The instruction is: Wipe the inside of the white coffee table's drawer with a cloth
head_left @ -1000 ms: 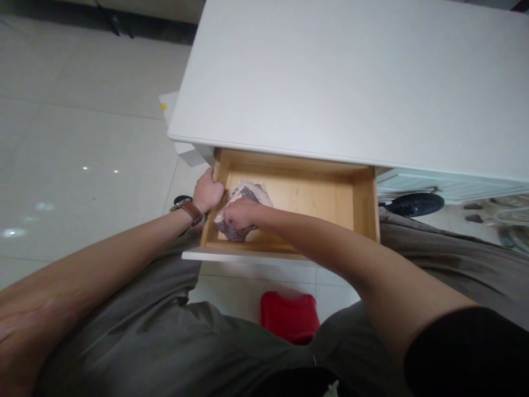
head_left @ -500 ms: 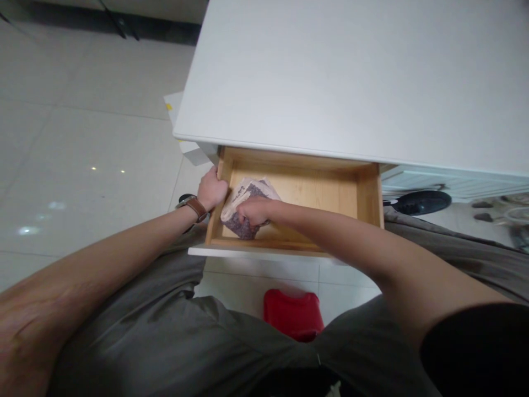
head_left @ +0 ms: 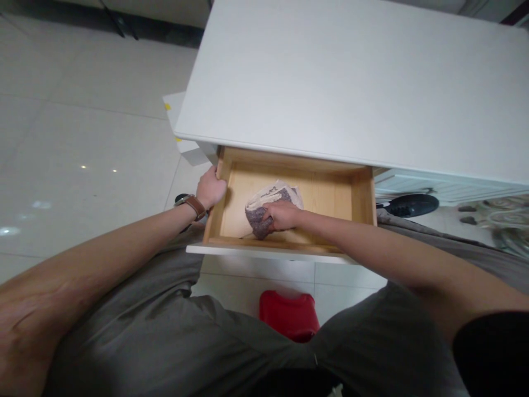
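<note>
A wooden drawer (head_left: 330,187) with a white front stands pulled out from under a white tabletop (head_left: 330,82). My left hand (head_left: 211,188), with a brown-strapped watch (head_left: 195,207) on the wrist, grips the drawer's left side wall, thumb over the inside edge. Inside the drawer my right hand (head_left: 283,215) is closed on a folded cloth (head_left: 259,220), beige and speckled dark grey. The cloth is bunched under my fingers and lies near the middle of the drawer floor. Part of it is hidden beneath the hand.
Below the drawer front, a red plastic object (head_left: 288,315) stands on the tiled floor between my legs. White boxes (head_left: 190,151) with yellow marks sit left of the cabinet. A black shoe (head_left: 414,205) shows at the right, near a pale cabinet panel (head_left: 454,186).
My right hand has moved right across the drawer floor, taking the cloth with it from the left side toward the middle. My left hand stays on the drawer wall.
</note>
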`<state>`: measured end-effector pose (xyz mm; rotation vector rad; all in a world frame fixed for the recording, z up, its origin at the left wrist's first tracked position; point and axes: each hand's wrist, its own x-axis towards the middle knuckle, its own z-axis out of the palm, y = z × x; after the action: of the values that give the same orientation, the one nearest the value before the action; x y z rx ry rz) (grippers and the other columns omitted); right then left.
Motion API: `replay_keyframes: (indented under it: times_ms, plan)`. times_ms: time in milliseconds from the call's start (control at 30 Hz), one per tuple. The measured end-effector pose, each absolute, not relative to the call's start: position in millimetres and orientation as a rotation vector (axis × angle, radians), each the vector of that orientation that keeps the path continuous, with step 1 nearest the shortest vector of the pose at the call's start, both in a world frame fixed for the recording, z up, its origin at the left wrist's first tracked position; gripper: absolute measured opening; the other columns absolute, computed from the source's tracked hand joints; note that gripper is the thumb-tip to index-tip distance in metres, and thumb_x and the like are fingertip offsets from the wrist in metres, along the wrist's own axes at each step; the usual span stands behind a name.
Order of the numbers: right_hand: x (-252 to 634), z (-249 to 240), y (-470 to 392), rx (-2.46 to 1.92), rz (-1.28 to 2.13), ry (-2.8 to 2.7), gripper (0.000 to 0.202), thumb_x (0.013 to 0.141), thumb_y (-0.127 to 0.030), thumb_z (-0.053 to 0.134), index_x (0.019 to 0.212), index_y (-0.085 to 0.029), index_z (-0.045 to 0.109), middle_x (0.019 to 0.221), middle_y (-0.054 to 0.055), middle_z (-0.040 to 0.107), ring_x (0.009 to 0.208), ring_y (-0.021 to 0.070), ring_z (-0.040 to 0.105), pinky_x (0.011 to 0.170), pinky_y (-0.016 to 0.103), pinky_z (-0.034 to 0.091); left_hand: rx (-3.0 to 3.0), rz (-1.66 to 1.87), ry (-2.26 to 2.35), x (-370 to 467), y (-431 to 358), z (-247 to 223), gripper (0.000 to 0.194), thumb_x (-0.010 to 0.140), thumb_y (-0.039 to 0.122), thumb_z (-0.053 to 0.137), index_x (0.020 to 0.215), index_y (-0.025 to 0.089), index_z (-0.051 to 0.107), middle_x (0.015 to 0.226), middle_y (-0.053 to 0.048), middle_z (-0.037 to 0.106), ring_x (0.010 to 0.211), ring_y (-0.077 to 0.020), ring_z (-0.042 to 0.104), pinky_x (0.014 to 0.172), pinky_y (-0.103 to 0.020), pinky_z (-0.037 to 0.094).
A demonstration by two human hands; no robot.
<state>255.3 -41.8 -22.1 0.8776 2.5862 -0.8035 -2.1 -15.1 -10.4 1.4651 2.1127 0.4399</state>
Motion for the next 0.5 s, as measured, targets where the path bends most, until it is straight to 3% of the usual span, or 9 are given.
replay_keyframes:
  times_ms: [267, 500]
  plan:
    - [219, -32, -55, 1.361, -0.8, 2.548, 0.046, 0.089, -0.06, 0.062, 0.123, -0.031, 0.072, 0.122, 0.005, 0.067, 0.111, 0.0241, 0.062, 0.086, 0.03, 0.045, 1.468, 0.47, 2.094, -2, -15, -11, 0.035, 0.077, 0.022, 0.054, 0.111, 0.021, 0.065, 0.114, -0.013, 0.073, 0.108, -0.0334, 0.067, 0.091, -0.042, 0.051]
    - [204, -34, -47, 1.314, -0.835, 2.61, 0.043, 0.089, -0.058, 0.063, 0.121, -0.031, 0.072, 0.121, 0.004, 0.066, 0.114, 0.0239, 0.061, 0.088, 0.03, 0.045, 1.478, 0.432, 2.119, -1, -16, -9, 0.039, 0.077, 0.02, 0.055, 0.114, 0.02, 0.064, 0.117, -0.012, 0.073, 0.109, -0.0316, 0.066, 0.091, -0.039, 0.051]
